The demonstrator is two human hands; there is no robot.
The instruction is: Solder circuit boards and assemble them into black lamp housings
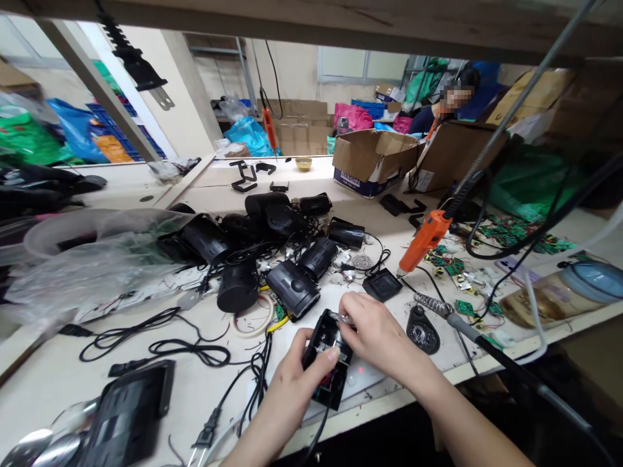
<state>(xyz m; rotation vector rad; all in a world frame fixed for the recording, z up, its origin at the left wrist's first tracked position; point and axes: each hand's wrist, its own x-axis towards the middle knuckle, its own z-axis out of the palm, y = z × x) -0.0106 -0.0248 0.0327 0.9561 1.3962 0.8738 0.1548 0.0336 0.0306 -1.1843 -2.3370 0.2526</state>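
My left hand (304,373) is closed around an open black housing (335,389), its thumb over the inside, where a light-coloured part and some wires show. A black cable runs down from the housing's lower end. At the housing's upper right edge, the fingers of my right hand (363,324) pinch a thin shiny metal piece (344,318) that points into the housing. What this piece is cannot be made out. Just beyond my hands lie a black cylindrical housing (293,287) and a small black square tray (382,285).
An orange electric screwdriver (425,241) hangs at the right, near a soldering iron (462,326) and green circuit boards (511,233). Coiled black cables (189,350) lie left. An open cardboard box (363,162) stands behind. A person (455,97) is at the back right.
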